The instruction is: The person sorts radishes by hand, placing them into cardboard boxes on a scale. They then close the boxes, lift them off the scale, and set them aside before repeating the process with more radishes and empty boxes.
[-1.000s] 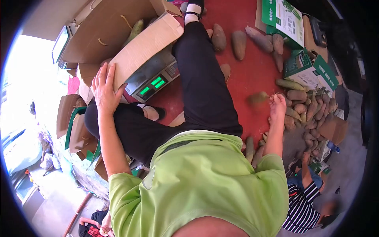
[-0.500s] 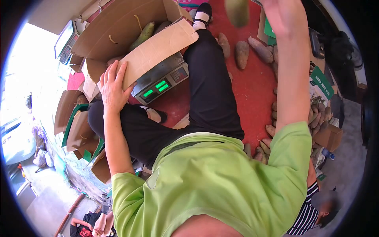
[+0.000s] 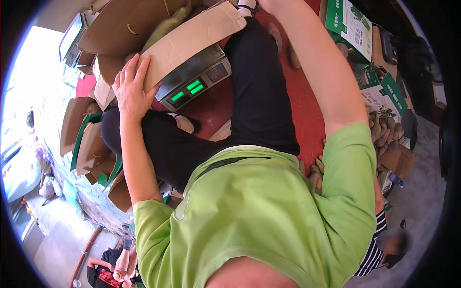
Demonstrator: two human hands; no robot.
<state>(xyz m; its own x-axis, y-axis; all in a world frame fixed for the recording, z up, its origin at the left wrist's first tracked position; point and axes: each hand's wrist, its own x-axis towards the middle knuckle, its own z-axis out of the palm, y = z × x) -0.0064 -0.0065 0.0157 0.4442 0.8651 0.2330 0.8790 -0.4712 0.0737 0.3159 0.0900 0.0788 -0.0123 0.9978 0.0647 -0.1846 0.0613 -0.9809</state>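
Note:
My left hand [image 3: 132, 91] grips the near corner of a big cardboard box, fingers over the flap [image 3: 197, 38] and thumb at its lower edge. The open box [image 3: 115, 29] rests on a digital scale [image 3: 194, 89] with lit green displays. Inside lies a long greenish root vegetable [image 3: 165, 31], blurred at its upper end. At the top edge of the view, my right hand [image 3: 271, 5] is mostly cut off beyond the box's right side. Its fingers are out of sight, so what it holds does not show.
Sweet-potato-like roots [image 3: 274, 36] lie on the red floor covering [image 3: 307, 120]. More are piled [image 3: 384, 134] at right, near green-and-white boxes [image 3: 350, 29]. Open cartons [image 3: 91, 153] stand at left. One person in a striped top [image 3: 372, 249] is lower right, another [image 3: 105, 269] lower left.
My right hand has swung left toward the box from the upper right. The root seen beside it is no longer distinguishable there. My left hand stays on the flap; the view has shifted slightly.

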